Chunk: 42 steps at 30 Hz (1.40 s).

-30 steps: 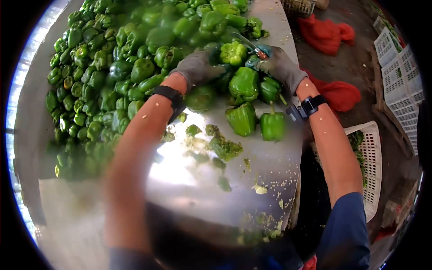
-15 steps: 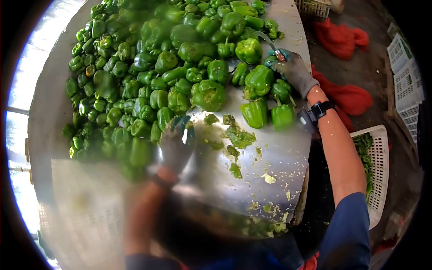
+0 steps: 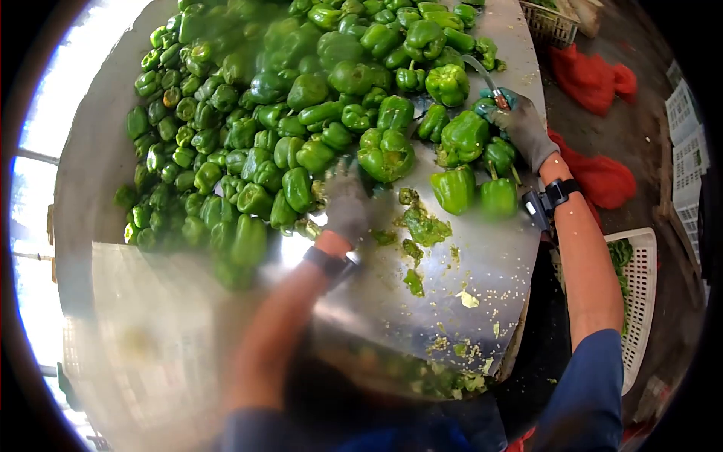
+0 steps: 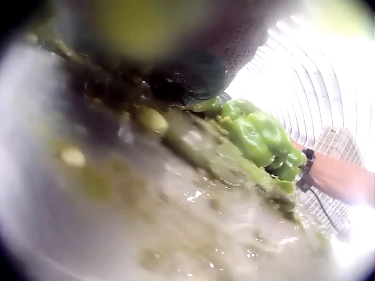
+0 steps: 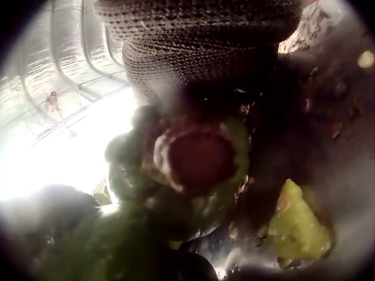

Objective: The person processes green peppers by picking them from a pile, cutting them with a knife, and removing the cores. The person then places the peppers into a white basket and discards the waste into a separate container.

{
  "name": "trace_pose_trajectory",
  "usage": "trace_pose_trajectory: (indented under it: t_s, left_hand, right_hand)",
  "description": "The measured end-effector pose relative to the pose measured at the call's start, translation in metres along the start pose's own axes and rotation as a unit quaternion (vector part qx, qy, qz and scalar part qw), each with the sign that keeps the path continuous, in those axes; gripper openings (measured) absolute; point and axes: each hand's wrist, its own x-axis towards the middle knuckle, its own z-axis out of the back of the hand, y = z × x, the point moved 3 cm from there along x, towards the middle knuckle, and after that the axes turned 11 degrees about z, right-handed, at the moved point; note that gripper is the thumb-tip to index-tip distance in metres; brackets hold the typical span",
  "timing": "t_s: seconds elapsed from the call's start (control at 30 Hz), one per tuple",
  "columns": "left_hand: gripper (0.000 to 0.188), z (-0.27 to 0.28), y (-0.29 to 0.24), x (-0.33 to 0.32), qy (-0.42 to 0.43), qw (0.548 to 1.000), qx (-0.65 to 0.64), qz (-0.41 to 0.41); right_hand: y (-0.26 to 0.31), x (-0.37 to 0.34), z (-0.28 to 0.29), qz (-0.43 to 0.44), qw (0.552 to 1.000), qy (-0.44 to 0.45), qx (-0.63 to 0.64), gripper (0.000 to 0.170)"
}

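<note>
My gloved left hand (image 3: pixel 346 207) reaches over the metal table at the near edge of the pile of green bell peppers (image 3: pixel 256 200). Its fingers look blurred but extended, beside a large pepper with a broken end (image 3: pixel 385 154). In the left wrist view the dark glove (image 4: pixel 199 73) hangs above wet scraps. My gloved right hand (image 3: pixel 521 128) grips the reddish-brown handle of a curved knife (image 3: pixel 482 71), its blade pointing away over the peppers. Close by lies a big bell pepper (image 3: pixel 463 137). The right wrist view has a hollowed pepper (image 5: pixel 234 146) just under the glove.
Torn pepper scraps (image 3: pixel 425 226) and pale seeds litter the metal table (image 3: pixel 376 301). Past its right edge are a white crate (image 3: pixel 640 301) with greens, red cloth or netting (image 3: pixel 595 169) and stacked white crates (image 3: pixel 685 151).
My left hand left the peppers beside the right hand, drew back toward me along the pile's near edge, then moved forward again. My right hand keeps the knife in much the same place.
</note>
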Motion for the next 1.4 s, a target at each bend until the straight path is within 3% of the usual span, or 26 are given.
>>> trace_pose_trajectory:
  t_s: [0.03, 0.07, 0.13, 0.2, 0.27, 0.3, 0.33, 0.4, 0.53, 0.6, 0.63, 0.67, 0.73, 0.83, 0.9, 0.93, 0.97, 1.0, 1.13, 1.2, 1.27, 1.33, 1.4]
  left_hand:
    - [0.085, 0.013, -0.017, -0.008, 0.158, 0.986, 0.051, 0.035]
    - [0.078, 0.019, -0.024, -0.019, 0.31, 0.943, 0.1, 0.067]
    - [0.079, 0.008, -0.008, -0.061, 0.159, 0.974, 0.033, -0.157]
    - [0.074, 0.024, -0.001, -0.09, 0.15, 0.976, -0.039, -0.151]
    - [0.067, 0.048, 0.004, -0.1, 0.057, 0.978, -0.042, -0.198]
    - [0.072, 0.053, 0.01, -0.095, 0.054, 0.995, -0.007, -0.089]
    - [0.071, 0.053, 0.017, -0.08, 0.003, 0.996, 0.061, -0.064]
    - [0.069, 0.019, 0.062, -0.057, -0.19, 0.943, 0.233, -0.141]
    - [0.075, 0.012, 0.065, -0.034, -0.106, 0.94, 0.297, -0.129]
    - [0.077, 0.023, 0.042, -0.055, 0.017, 0.949, 0.281, -0.14]
    - [0.079, -0.011, 0.078, -0.082, -0.01, 0.964, 0.143, -0.226]
    - [0.082, 0.037, 0.03, -0.076, 0.261, 0.961, 0.076, -0.039]
    - [0.085, 0.045, 0.032, -0.105, 0.168, 0.965, 0.049, -0.195]
    - [0.082, 0.058, 0.044, -0.108, 0.177, 0.975, -0.049, -0.122]
    - [0.08, 0.049, 0.06, -0.102, 0.149, 0.982, -0.032, -0.11]
    - [0.078, 0.049, 0.062, -0.096, 0.12, 0.988, -0.012, -0.097]
    - [0.074, 0.051, 0.06, -0.092, 0.076, 0.985, -0.02, -0.154]
    - [0.074, 0.049, 0.06, -0.084, 0.075, 0.985, -0.021, -0.155]
    - [0.074, 0.023, 0.06, -0.041, -0.026, 0.995, 0.007, -0.097]
    - [0.079, 0.02, 0.056, -0.017, -0.105, 0.992, 0.056, -0.042]
    - [0.087, 0.019, 0.059, 0.008, -0.11, 0.988, 0.099, -0.035]
    - [0.093, 0.014, 0.065, 0.033, 0.074, 0.988, 0.13, 0.024]
    - [0.09, 0.033, 0.046, 0.038, 0.083, 0.98, 0.179, 0.0]
  right_hand:
    - [-0.009, 0.0, 0.002, 0.005, 1.0, 0.004, -0.013, 0.02]
    - [-0.001, 0.002, 0.002, 0.009, 1.0, 0.006, -0.026, 0.02]
    - [0.009, 0.0, 0.001, 0.004, 0.999, -0.008, 0.033, 0.019]
    - [0.011, -0.001, 0.0, -0.005, 1.0, 0.0, 0.013, 0.02]
    - [0.004, 0.0, 0.001, -0.021, 1.0, 0.006, 0.015, 0.02]
    - [0.002, 0.001, 0.002, -0.034, 0.999, 0.012, 0.014, 0.021]
    - [0.001, 0.001, 0.002, -0.034, 0.999, 0.013, 0.013, 0.021]
    - [-0.002, 0.001, -0.001, -0.059, 0.997, -0.005, 0.054, 0.02]
    - [-0.001, 0.002, 0.0, -0.044, 0.997, -0.007, 0.056, 0.019]
    - [-0.003, 0.0, 0.0, -0.053, 0.995, -0.004, 0.085, 0.02]
    - [-0.001, -0.001, -0.001, -0.055, 0.995, -0.004, 0.085, 0.02]
    - [0.003, -0.001, -0.002, -0.052, 0.995, -0.008, 0.089, 0.021]
    - [0.004, -0.003, -0.002, -0.051, 0.994, -0.011, 0.093, 0.022]
    - [0.003, -0.001, 0.004, -0.031, 0.997, -0.001, 0.066, 0.023]
    - [0.006, 0.0, 0.009, -0.009, 0.995, 0.07, -0.069, 0.041]
    - [0.004, -0.001, 0.009, -0.008, 0.995, 0.07, -0.07, 0.041]
    - [0.0, -0.001, 0.006, -0.02, 0.998, 0.054, -0.027, 0.041]
    - [-0.003, -0.001, 0.006, -0.032, 0.999, 0.037, 0.016, 0.041]
    - [0.006, 0.0, 0.003, -0.018, 0.998, 0.047, -0.021, 0.042]
    - [0.015, -0.004, -0.002, -0.044, 0.997, -0.013, 0.067, 0.022]
    - [0.012, -0.001, 0.003, -0.041, 0.998, 0.015, 0.039, 0.032]
    - [0.005, -0.001, 0.005, -0.042, 0.998, 0.042, 0.014, 0.043]
    - [0.001, 0.0, 0.006, -0.048, 0.997, 0.051, 0.022, 0.042]
